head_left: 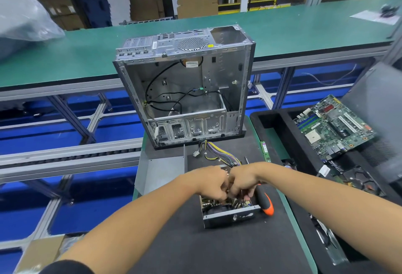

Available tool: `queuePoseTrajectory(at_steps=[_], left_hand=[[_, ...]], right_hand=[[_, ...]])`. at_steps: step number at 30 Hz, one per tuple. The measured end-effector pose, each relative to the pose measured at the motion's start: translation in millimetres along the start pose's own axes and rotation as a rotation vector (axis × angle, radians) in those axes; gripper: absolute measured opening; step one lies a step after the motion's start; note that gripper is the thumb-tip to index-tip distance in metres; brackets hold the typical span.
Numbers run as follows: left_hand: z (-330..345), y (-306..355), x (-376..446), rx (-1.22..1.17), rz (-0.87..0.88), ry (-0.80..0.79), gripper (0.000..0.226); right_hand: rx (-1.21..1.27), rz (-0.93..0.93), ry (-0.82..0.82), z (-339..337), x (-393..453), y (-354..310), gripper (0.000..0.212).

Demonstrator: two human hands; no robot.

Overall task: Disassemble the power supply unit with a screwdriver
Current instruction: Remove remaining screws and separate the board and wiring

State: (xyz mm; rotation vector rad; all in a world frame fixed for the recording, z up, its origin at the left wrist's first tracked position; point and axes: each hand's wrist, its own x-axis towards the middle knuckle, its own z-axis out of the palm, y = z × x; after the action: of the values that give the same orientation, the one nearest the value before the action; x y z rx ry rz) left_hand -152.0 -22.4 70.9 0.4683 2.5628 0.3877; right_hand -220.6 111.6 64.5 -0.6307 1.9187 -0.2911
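Two hands, my left hand (212,183) and right hand (243,181), curl into the open power supply unit (228,214) directly beneath, grip contents unclear; screwdriver (265,203) just beside the right

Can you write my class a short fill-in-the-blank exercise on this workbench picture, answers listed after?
1. Both hands, the left hand and the right hand, reach into the opened ____.
2. The screwdriver lies on the black mat, its handle black and ____.
3. The empty computer case stands ____ the hands.
4. The green motherboard lies to the person's ____.

Answers: power supply unit; orange; beyond; right
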Motion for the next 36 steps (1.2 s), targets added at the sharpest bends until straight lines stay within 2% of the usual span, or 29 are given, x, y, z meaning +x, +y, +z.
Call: queuePoseTrajectory(at_steps=[2, 4, 8, 12, 18, 21, 26, 28, 32, 36], left_hand=[[-1, -3, -5, -0.125, -0.073, -0.168, 0.026], [0, -7, -8, -0.195, -0.116, -0.259, 0.027], [5, -13, -12, -0.319, -0.165, -0.381, 0.012], [9, -22, -16, -0.386, -0.167, -0.380, 0.011], [21, -29, -15, -0.508, -0.160, -0.368, 0.023], [27, -30, -13, -0.533, -0.169, -0.349, 0.027], [23, -36, -17, -0.603, -0.198, -0.380, 0.008], [22, -39, -19, -0.649, -0.228, -0.399, 0.010], [27, -42, -18, -0.714, -0.239, -0.419, 0.017], [25, -43, -14, -0.732, -0.272, -0.451, 0.014]], right_hand=[[-0.005, -0.049, -0.015, 3, 1, -6, 0.014], [-0.012, -0.098, -0.024, 8, 3, -11, 0.014], [0.038, -0.146, -0.091, 13, 4, -13, 0.019], [0.068, -0.162, -0.109, 17, 4, -9, 0.025], [-0.006, -0.169, -0.096, 16, 10, -8, 0.008], [-0.039, -0.162, -0.078, 17, 13, -9, 0.022], [-0.219, -0.168, -0.061, 21, 20, -16, 0.029], [-0.261, -0.175, -0.085, 21, 20, -17, 0.027], [-0.198, -0.188, -0.129, 17, 18, -14, 0.015], [-0.172, -0.193, -0.126, 17, 21, -13, 0.018]])
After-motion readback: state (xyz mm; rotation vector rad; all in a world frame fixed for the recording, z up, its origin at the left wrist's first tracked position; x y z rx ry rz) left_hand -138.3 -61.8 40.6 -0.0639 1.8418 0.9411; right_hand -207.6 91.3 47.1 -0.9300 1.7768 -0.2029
